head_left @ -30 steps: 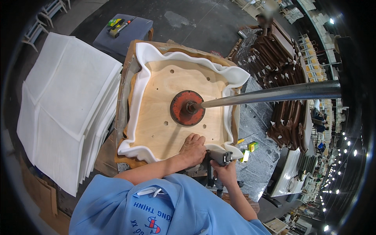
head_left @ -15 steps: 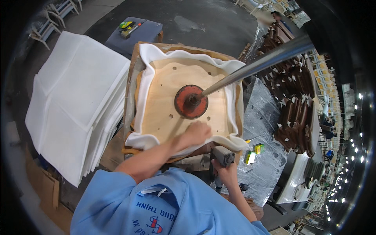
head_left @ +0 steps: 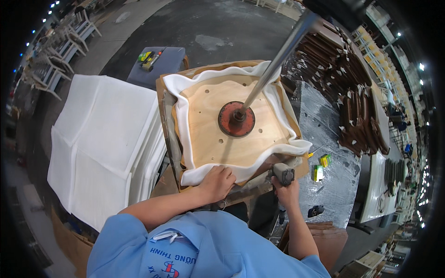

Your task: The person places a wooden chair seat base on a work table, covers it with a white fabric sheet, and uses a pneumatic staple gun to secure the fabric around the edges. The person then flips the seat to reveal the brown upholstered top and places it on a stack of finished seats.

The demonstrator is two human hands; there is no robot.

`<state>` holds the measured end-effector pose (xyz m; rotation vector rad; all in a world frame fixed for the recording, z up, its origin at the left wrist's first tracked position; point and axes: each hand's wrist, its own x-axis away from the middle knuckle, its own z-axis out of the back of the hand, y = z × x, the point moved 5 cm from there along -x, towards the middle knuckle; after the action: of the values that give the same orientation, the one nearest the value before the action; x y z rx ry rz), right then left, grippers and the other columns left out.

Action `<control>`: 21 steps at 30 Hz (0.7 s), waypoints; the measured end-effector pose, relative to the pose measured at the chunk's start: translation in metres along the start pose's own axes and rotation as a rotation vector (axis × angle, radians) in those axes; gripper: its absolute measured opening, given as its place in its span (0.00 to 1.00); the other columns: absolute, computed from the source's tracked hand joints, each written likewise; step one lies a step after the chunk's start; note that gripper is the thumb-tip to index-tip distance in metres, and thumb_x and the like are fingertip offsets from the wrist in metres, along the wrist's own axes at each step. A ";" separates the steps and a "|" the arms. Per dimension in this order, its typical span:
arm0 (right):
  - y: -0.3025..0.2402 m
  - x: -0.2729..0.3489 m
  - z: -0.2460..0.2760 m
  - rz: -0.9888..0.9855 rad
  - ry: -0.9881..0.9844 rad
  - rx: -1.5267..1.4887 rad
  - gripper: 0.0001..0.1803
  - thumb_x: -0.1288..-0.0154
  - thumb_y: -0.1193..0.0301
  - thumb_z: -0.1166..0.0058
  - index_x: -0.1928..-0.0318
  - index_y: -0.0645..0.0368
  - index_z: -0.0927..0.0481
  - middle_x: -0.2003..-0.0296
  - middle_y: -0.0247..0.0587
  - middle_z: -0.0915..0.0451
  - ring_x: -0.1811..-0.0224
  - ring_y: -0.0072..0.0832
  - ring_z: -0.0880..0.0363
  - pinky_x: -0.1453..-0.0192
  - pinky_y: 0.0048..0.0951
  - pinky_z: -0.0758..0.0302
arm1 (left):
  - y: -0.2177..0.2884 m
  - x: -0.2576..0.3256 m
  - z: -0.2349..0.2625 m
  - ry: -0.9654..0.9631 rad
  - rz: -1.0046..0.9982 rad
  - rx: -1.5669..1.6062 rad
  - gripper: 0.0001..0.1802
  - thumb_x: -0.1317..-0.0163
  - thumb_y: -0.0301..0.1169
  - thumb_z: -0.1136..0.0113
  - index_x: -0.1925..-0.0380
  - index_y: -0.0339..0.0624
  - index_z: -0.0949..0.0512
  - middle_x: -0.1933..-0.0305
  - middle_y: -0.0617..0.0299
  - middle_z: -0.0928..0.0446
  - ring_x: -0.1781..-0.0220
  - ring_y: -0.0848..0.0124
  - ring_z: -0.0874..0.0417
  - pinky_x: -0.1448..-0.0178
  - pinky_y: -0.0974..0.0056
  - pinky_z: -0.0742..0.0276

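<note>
Here, left hand [head_left: 218, 184] curled over foam [head_left: 197, 175], right hand [head_left: 287, 192] clasping grey tool [head_left: 283, 174]

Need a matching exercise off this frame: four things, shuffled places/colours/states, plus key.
Things:
1. left hand
2. right hand
3. round disc
4. sheet stack

Descriptions:
A. holding a grey tool
B. white, left of the wooden panel
C. at the near edge of the white foam
D. red, near the panel's middle

Pairs: 1-C, 2-A, 3-D, 4-B
</note>
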<state>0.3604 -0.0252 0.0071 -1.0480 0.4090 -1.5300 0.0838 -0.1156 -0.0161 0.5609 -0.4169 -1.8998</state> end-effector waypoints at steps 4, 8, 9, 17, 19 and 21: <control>0.003 -0.001 -0.001 -0.007 0.038 0.037 0.27 0.33 0.67 0.22 0.36 0.59 0.14 0.45 0.52 0.08 0.39 0.51 0.09 0.34 0.46 0.16 | 0.003 -0.026 -0.007 -0.055 -0.083 -0.093 0.13 0.39 0.39 0.24 0.64 0.45 0.16 0.56 0.52 0.20 0.51 0.52 0.17 0.47 0.46 0.22; -0.001 0.001 -0.005 -0.007 0.054 0.038 0.29 0.34 0.62 0.22 0.36 0.59 0.15 0.44 0.54 0.08 0.36 0.56 0.11 0.32 0.49 0.17 | -0.006 -0.039 -0.013 -0.045 -0.166 -0.102 0.11 0.38 0.39 0.25 0.69 0.46 0.16 0.63 0.54 0.19 0.57 0.55 0.16 0.49 0.47 0.22; 0.001 0.001 -0.005 -0.003 0.070 0.040 0.28 0.34 0.63 0.22 0.36 0.59 0.15 0.44 0.54 0.08 0.38 0.55 0.10 0.34 0.48 0.16 | -0.007 -0.041 -0.016 -0.076 -0.190 -0.103 0.10 0.37 0.38 0.27 0.68 0.46 0.15 0.63 0.54 0.19 0.57 0.54 0.15 0.48 0.47 0.22; -0.007 0.020 -0.007 -0.161 -0.034 -0.096 0.24 0.30 0.66 0.22 0.40 0.64 0.15 0.61 0.40 0.10 0.69 0.26 0.13 0.64 0.31 0.16 | -0.039 -0.040 -0.016 -0.077 -0.122 0.169 0.10 0.32 0.38 0.29 0.69 0.44 0.13 0.61 0.54 0.19 0.52 0.51 0.18 0.46 0.49 0.24; -0.013 0.032 -0.014 -0.170 -0.106 -0.115 0.23 0.30 0.67 0.22 0.41 0.65 0.15 0.63 0.37 0.11 0.72 0.22 0.15 0.67 0.29 0.17 | -0.047 -0.038 -0.013 -0.088 0.005 0.157 0.11 0.32 0.38 0.28 0.69 0.45 0.12 0.61 0.54 0.19 0.50 0.52 0.19 0.43 0.48 0.26; -0.029 0.047 -0.031 -0.216 -0.191 -0.138 0.22 0.30 0.67 0.22 0.42 0.66 0.15 0.63 0.36 0.11 0.71 0.23 0.14 0.66 0.30 0.16 | -0.052 -0.033 -0.012 -0.070 0.093 0.145 0.11 0.32 0.39 0.28 0.68 0.45 0.12 0.59 0.55 0.20 0.48 0.52 0.21 0.41 0.47 0.29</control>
<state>0.3223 -0.0694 0.0304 -1.3705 0.2779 -1.5905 0.0623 -0.0655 -0.0472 0.5619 -0.6201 -1.8135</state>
